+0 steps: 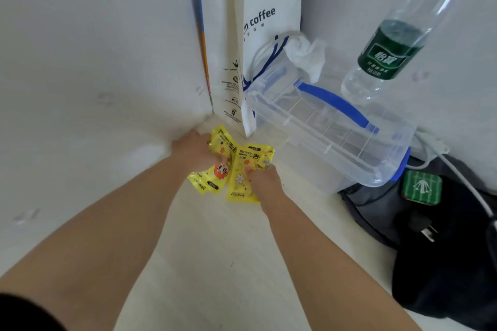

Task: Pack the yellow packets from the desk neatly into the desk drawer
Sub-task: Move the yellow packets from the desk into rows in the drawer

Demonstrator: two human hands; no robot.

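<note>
Left hand, right hand: fingertips hidden among yellow packets; bottle top cut off

Bare forearms (black sleeve leftward)

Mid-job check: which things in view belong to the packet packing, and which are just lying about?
In the job: yellow packets, held by left hand and right hand. The drawer is out of view.

Lying about: coffee bag, clear box, water bottle, green case, black bag.

Soft even daylight, wide-angle edge distortion.
</note>
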